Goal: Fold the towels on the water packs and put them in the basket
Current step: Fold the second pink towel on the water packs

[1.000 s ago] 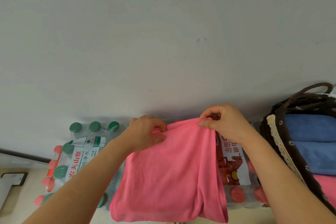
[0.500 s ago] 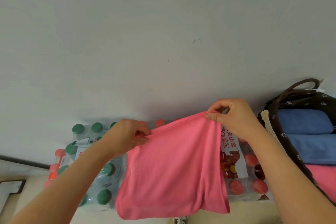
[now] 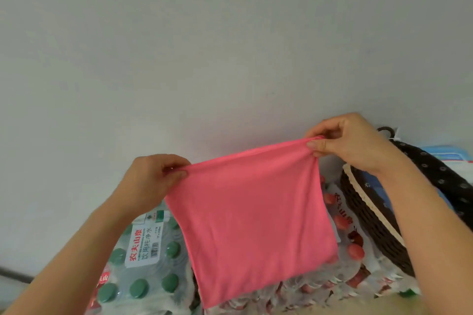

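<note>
A pink towel (image 3: 253, 217) hangs stretched in the air above the water packs, its top edge slanting up to the right. My left hand (image 3: 151, 179) pinches its upper left corner and my right hand (image 3: 350, 140) pinches its upper right corner. Below it lie shrink-wrapped water packs, one with green caps (image 3: 143, 276) on the left and one with red caps (image 3: 353, 250) on the right. The dark woven basket (image 3: 378, 227) with a lace-trimmed lining stands at the right, partly hidden by my right forearm; blue cloth shows inside it.
A plain grey wall (image 3: 230, 46) rises right behind the packs and the basket. A strip of beige floor (image 3: 358, 307) shows at the bottom edge, in front of the packs.
Both hands have lifted the towel higher and pulled its top corners further apart, so it now hangs flat and taut. The view has tilted down towards the packs.
</note>
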{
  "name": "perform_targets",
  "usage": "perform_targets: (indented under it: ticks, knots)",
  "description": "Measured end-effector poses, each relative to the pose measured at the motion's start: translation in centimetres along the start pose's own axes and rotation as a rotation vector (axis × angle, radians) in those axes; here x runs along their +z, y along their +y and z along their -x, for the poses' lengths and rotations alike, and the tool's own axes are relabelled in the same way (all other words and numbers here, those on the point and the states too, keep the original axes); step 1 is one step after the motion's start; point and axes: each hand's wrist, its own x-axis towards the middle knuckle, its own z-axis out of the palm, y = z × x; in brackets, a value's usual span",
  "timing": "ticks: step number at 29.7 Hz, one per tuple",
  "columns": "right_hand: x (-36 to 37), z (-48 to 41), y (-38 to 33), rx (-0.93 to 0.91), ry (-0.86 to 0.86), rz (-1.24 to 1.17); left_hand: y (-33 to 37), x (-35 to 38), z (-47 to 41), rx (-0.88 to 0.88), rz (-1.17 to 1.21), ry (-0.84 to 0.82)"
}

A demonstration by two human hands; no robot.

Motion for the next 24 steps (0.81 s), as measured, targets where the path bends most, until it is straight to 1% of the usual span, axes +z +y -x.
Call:
perform_targets:
  ticks: [2,4,7,10,12,13,14,15,16,18,20,21,23,24]
  knots:
    - [-0.9,0.2,-1.6,-0.044,0.072,0.058,1.3,-1.2,-0.2,0.082,-0.131,0.047]
    - [-1.7,-0.1,-2.6,-0.088,0.206,0.091,2.4,-2.0,-0.9,0.168,-0.237,0.119]
    - [-2.9,-0.7,-3.6,-0.172,0.401,0.079,4.3,-3.3,-2.2,0.283,-0.279,0.270]
    - [-4.0,0.1,-4.3,-0.294,0.555,0.189,6.1,-4.4,-2.4,0.469,-0.307,0.476]
    - [-4.3,2.2,-3.9,-0.327,0.581,0.202,6.1,-4.3,-1.4,0.572,-0.348,0.557]
    - [-4.2,3.6,-3.1,-0.319,0.564,0.211,5.7,-3.8,-0.4,0.604,-0.367,0.555]
    - [-3.7,5.2,-1.8,-0.301,0.530,0.239,5.0,-2.8,0.7,0.641,-0.366,0.528]
    - [-3.0,6.7,0.0,-0.270,0.482,0.285,4.2,-1.6,2.0,0.656,-0.363,0.465]
    - [-2.2,8.1,2.1,-0.228,0.427,0.336,3.2,0.0,3.3,0.678,-0.355,0.381]
    - [-0.2,10.8,6.7,-0.130,0.318,0.423,1.3,3.6,6.0,0.681,-0.327,0.158]
    - [1.6,13.0,10.7,-0.019,0.209,0.454,-0.6,7.1,8.3,0.660,-0.322,-0.049]
    - [2.3,13.9,12.2,0.044,0.163,0.454,-1.1,8.5,9.3,0.610,-0.324,-0.132]
    - [3.2,15.3,14.3,0.134,0.101,0.468,-2.2,10.7,10.9,0.553,-0.333,-0.263]
    - [3.5,15.8,15.1,0.149,0.080,0.491,-2.6,11.5,11.5,0.559,-0.321,-0.301]
